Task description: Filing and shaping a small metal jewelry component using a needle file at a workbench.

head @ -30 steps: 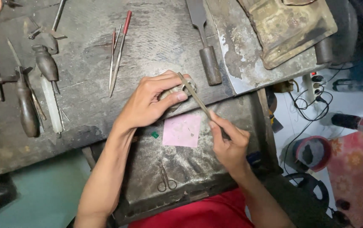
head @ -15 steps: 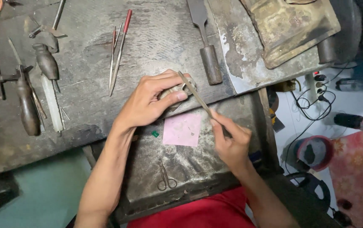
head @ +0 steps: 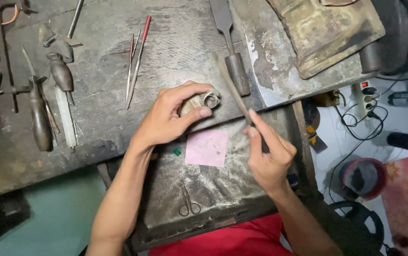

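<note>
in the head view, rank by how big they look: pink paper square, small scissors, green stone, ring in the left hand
1. pink paper square
2. small scissors, narrower than the paper though nearly as long
3. ring, pinched in the left hand, partly hidden
4. green stone, clearly smallest

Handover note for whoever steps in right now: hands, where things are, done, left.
Left hand: pinches a small metal ring against the bench edge.
Right hand: holds a thin file, raised beside the ring and blurred; contact cannot be told.
Pink paper and a tiny green stone lie on the dusty tray below, scissors nearer the body.
Done: ring gripped, file in hand.
Left: how finished the ring is cannot be told; stone lies loose.
</note>
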